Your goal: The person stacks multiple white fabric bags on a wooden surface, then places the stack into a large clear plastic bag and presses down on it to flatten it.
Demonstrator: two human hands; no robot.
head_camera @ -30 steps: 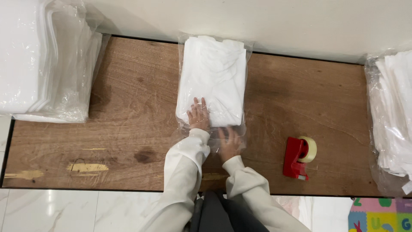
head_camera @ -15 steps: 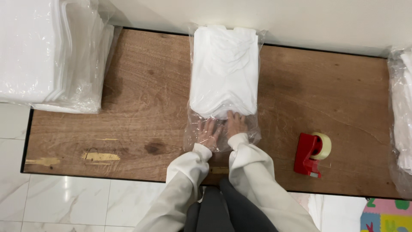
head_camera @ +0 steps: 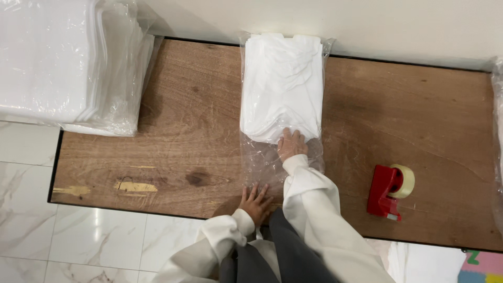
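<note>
The wooden table (head_camera: pixel 173 131) carries a tall stack of bagged white clothes (head_camera: pixel 68 63) at its left end. In the middle lies the clear plastic bag (head_camera: pixel 262 162) with a folded white garment (head_camera: pixel 283 89) inside, its top near the wall. The right hand (head_camera: pixel 291 144) presses flat on the garment's lower edge, grasping nothing. The left hand (head_camera: pixel 255 202) rests open on the bag's loose end at the table edge. I think the slippery film may wrinkle, or the garment may slide out. A red tape dispenser (head_camera: pixel 389 191) stands to the right.
</note>
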